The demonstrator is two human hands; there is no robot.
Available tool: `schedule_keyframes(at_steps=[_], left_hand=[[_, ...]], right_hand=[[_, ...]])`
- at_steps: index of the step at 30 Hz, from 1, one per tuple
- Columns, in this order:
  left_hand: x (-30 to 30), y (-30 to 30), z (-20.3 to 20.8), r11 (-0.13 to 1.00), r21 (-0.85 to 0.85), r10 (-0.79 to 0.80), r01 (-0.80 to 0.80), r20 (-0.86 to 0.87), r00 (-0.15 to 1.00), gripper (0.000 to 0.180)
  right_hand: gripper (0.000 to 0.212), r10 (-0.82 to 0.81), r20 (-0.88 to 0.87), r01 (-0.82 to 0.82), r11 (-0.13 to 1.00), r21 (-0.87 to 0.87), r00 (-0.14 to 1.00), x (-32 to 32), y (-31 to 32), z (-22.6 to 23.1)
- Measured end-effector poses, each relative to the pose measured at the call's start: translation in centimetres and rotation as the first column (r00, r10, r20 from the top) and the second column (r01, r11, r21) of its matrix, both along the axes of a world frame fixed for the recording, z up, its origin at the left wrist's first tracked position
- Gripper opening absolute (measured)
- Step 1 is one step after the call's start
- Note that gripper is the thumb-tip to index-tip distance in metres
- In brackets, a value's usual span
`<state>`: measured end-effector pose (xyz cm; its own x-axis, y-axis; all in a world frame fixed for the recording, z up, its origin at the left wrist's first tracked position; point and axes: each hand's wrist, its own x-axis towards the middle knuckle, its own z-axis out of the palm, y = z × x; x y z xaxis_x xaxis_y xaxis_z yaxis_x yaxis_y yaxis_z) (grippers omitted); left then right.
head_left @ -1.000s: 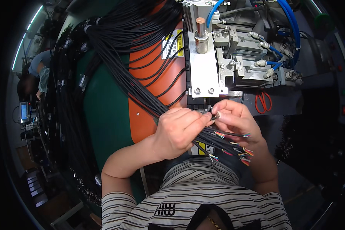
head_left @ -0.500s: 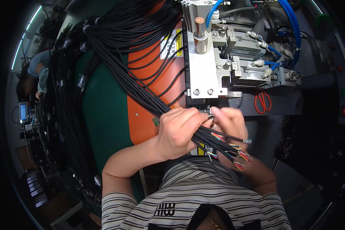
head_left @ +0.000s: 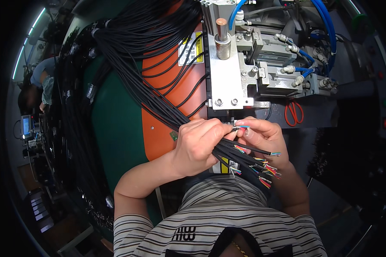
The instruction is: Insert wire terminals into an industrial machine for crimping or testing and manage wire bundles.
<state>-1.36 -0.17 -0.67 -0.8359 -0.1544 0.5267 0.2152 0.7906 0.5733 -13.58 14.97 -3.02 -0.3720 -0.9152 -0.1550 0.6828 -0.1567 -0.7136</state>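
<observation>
My left hand (head_left: 198, 145) is closed around a bundle of black cables (head_left: 165, 115), pinching one cable's end between thumb and forefinger. Fine coloured wires (head_left: 243, 127), blue and white among them, stick out of that end. Close against them is my right hand (head_left: 263, 139), its thumb and forefinger curled at the wire tips. Below both hands the other cable ends (head_left: 268, 170) fan out to the right, with red, yellow, white and blue strands bare of the black jacket. Whether the right fingertips grip a strand firmly is hard to see.
Just ahead stands a metal machine plate (head_left: 227, 81) with pneumatic cylinders (head_left: 274, 53) and blue hoses (head_left: 330, 34). Red-handled scissors (head_left: 293, 114) lie right of it. An orange panel (head_left: 158, 137) and green surface (head_left: 116, 115) carry more cables. Another person (head_left: 45, 79) is at far left.
My right hand, blurred before, has steadied with its fingers at the wire tips. The coloured wires at the pinched cable end now show spread out. My left hand keeps its hold.
</observation>
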Motion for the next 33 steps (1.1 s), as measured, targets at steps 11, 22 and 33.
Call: schedule_keyframes(at_steps=[11,22,33], left_hand=[[0.1,-0.6,-0.1,0.981,0.173,-0.104,0.087,0.093,0.990,0.016],[0.6,0.0,0.6,0.948,-0.317,0.056,0.006,0.186,0.981,0.039],[1.0,-0.3,0.7,0.967,-0.245,0.000,0.068,0.268,0.964,0.047]], right_hand=[[0.015,-0.078,-0.547,0.110,0.994,0.026,0.833,-0.7,-0.5,0.4],[0.007,0.151,-0.972,0.292,0.952,0.093,-0.182,-1.0,-1.3,2.2],[0.008,0.038,-0.996,0.292,0.956,0.014,-0.076,-0.6,-0.9,1.0]])
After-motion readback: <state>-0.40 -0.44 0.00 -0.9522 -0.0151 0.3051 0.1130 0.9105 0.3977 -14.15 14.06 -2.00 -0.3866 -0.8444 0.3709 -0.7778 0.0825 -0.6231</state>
